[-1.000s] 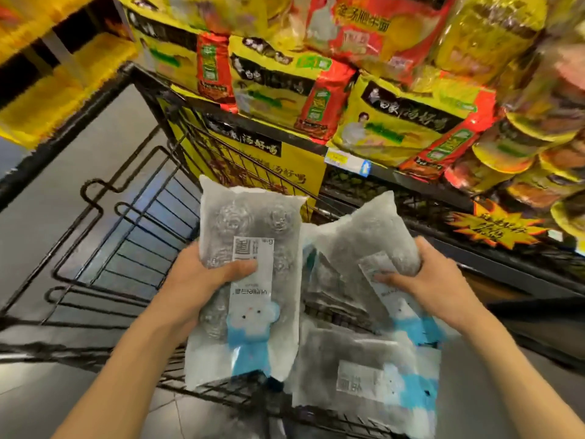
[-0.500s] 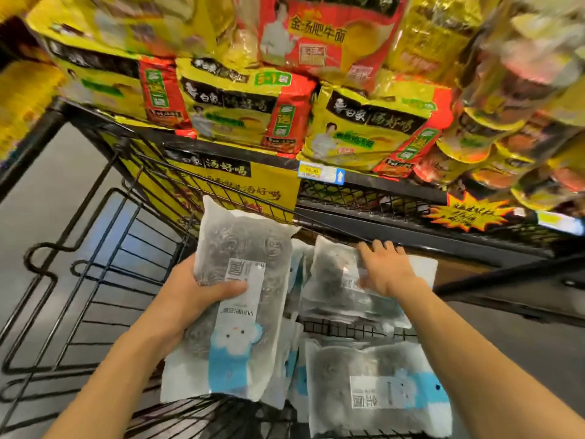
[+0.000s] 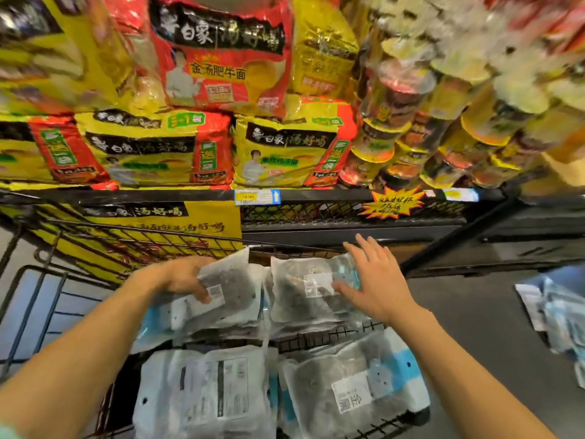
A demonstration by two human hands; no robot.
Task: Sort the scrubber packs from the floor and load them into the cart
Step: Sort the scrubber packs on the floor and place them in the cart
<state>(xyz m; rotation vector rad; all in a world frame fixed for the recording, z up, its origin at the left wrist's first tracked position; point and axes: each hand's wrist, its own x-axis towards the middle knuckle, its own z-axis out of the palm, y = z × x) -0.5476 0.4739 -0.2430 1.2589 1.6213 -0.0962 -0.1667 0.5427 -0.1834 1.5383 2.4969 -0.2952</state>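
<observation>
Fingers (image 3: 202, 293) of the left hand (image 3: 182, 275) curl round a scrubber pack (image 3: 228, 288), thumb across its label, holding it at the far left of the cart (image 3: 47, 299). Right hand (image 3: 376, 285) is spread wide, fingers straight, over a second pack (image 3: 304, 289) at the far right; whether it touches is unclear. Behind, the noodle shelf (image 3: 316, 196) edge stands close to the cart's far wire rim. Open wire floor shows at the cart's left. Two more packs (image 3: 205, 394) lie flat nearest, beside each other. Loose packs (image 3: 557, 315) sit on the dark floor (image 3: 474, 312) far right.
</observation>
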